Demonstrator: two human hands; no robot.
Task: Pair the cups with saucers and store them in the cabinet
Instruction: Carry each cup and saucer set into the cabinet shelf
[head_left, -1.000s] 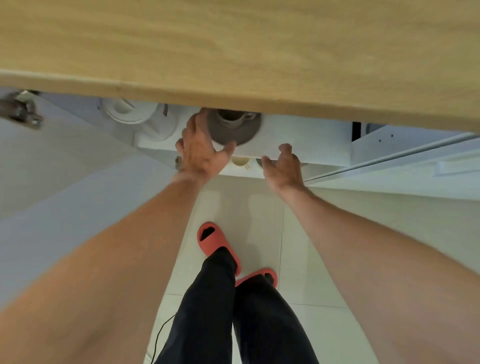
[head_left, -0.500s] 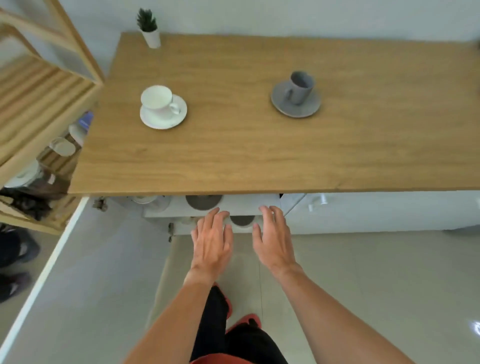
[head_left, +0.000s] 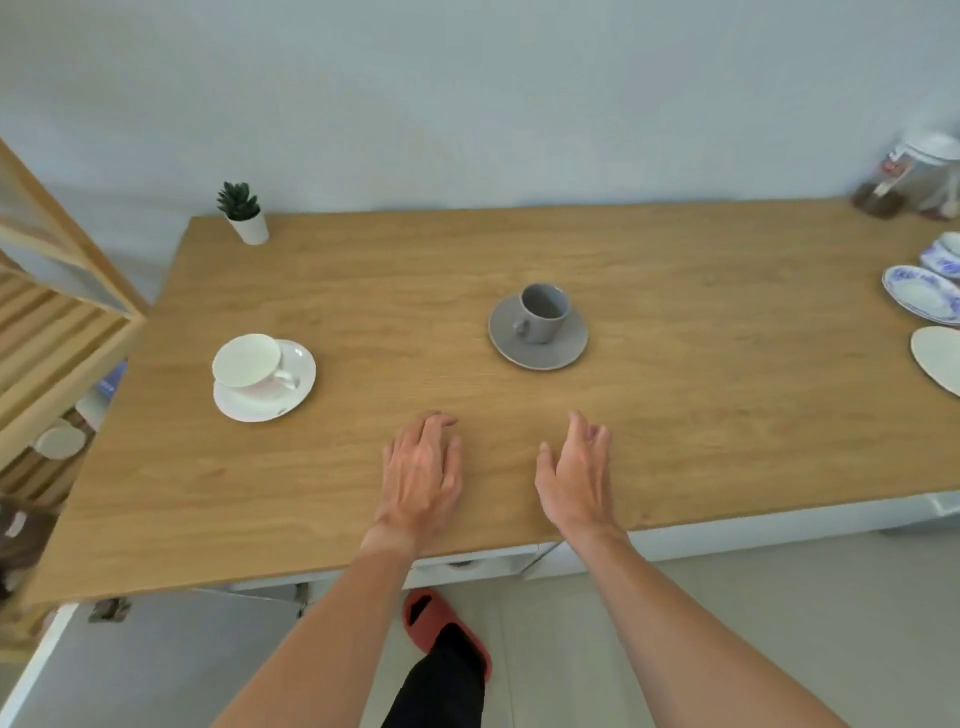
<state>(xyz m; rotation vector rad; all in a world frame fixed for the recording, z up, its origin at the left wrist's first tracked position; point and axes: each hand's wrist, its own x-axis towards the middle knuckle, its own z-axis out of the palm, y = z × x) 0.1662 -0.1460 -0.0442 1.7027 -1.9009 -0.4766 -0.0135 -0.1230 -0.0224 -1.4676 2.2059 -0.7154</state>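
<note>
step: we reach for next pair | L hand (head_left: 422, 470) & R hand (head_left: 576, 475) empty, fingers loosely spread | grey cup (head_left: 542, 312) on saucer (head_left: 561, 349) just past R fingertips | next: lift by saucer, keep level

Table top (head_left: 363, 483) matt wood grain; white cup (head_left: 248, 367) glossy ceramic; grey cup (head_left: 542, 313) matt ceramic.

Beyond the left fingertips (head_left: 439, 422), cup (head_left: 249, 362) on saucer (head_left: 291, 395), leftward; beyond the right fingertips (head_left: 584, 431), second cup (head_left: 543, 312) on second saucer (head_left: 540, 348).
</note>
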